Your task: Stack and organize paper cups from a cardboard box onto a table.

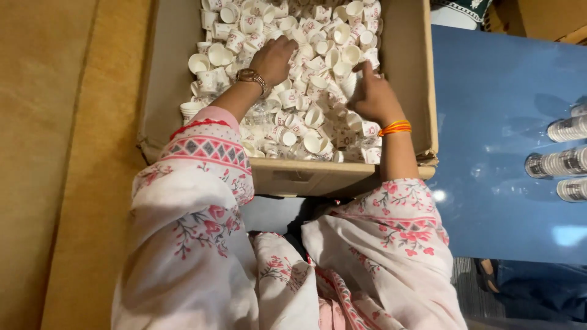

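A large cardboard box [414,91] stands in front of me, filled with several small white paper cups [318,36] lying loose in a heap. My left hand [273,59], with a watch on the wrist, reaches down into the cups at the middle of the box, fingers curled among them. My right hand [372,95], with an orange thread band at the wrist, rests on the cups at the right side, fingers bent over them. Whether either hand grips a cup is hidden by the fingers. Both arms wear white sleeves with pink flower print.
A blue table [501,159] lies to the right of the box, with stacked cups in clear wrap [559,164] at its right edge. A tan floor [67,153] runs along the left. Another cardboard box [538,18] shows at the top right.
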